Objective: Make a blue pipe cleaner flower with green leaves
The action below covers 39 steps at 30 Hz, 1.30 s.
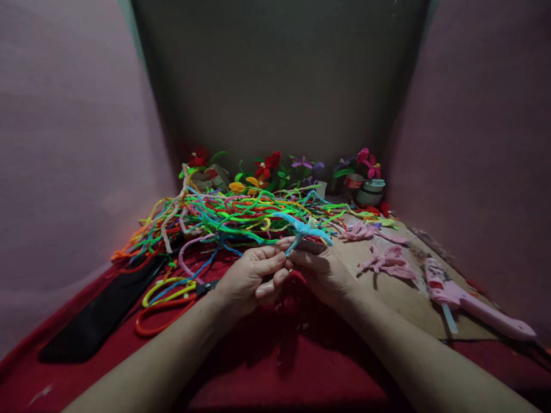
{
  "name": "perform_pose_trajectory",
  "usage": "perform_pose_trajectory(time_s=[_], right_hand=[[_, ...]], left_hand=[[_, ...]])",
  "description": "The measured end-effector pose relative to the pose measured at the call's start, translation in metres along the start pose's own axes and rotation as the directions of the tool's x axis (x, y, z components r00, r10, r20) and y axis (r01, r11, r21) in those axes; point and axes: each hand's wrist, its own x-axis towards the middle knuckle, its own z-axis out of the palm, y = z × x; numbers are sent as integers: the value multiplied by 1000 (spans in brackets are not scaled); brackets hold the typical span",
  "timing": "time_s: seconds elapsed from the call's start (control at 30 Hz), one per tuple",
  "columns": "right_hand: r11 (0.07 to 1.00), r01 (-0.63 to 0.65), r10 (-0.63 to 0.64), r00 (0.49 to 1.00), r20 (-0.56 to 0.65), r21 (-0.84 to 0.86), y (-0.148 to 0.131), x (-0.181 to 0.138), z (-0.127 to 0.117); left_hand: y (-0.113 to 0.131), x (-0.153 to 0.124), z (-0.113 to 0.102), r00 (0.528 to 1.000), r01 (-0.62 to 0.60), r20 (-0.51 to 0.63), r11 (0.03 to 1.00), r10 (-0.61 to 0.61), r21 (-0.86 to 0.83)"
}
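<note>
A light blue pipe-cleaner flower (306,228) with a pale yellow centre stands tilted between my two hands, its petals spread to the sides. My left hand (253,275) pinches the lower end of its stem between thumb and fingers. From the other side, my right hand (321,267) closes round the same stem just under the petals. The fingertips of both hands meet there and partly hide the stem's end. Directly behind lies a large heap of loose pipe cleaners (241,215) in many colours.
Scissors with red and yellow handles (166,321) and a black phone-like slab (99,312) lie left. On the cardboard (344,281) at right are pink pipe-cleaner pieces (390,264) and a pink hot-glue gun or similar tool (477,307). Finished flowers (267,165) and a jar (370,192) stand behind.
</note>
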Motion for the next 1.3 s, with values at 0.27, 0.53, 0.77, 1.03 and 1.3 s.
perform_pose_trajectory(time_s=[0.27, 0.53, 0.77, 1.03, 1.3], right_hand=[[1000, -2, 1, 1000, -23, -18, -2, 1, -1], [1000, 16, -16, 1000, 4, -3, -6, -2, 3], [998, 29, -27, 999, 42, -50, -4, -1, 2], [992, 47, -44, 999, 29, -114, -5, -3, 5], [981, 158, -166, 984, -70, -115, -6, -5, 14]], left_hand=[[1, -1, 2, 998, 3, 59, 1000, -2, -15], [-1, 0, 0, 998, -1, 70, 1000, 2, -3], [-6, 1, -5, 995, 13, 102, 999, -8, -46], [-6, 1, -7, 996, 29, 86, 999, -26, -31], [0, 1, -6, 996, -78, -20, 977, 84, 198]])
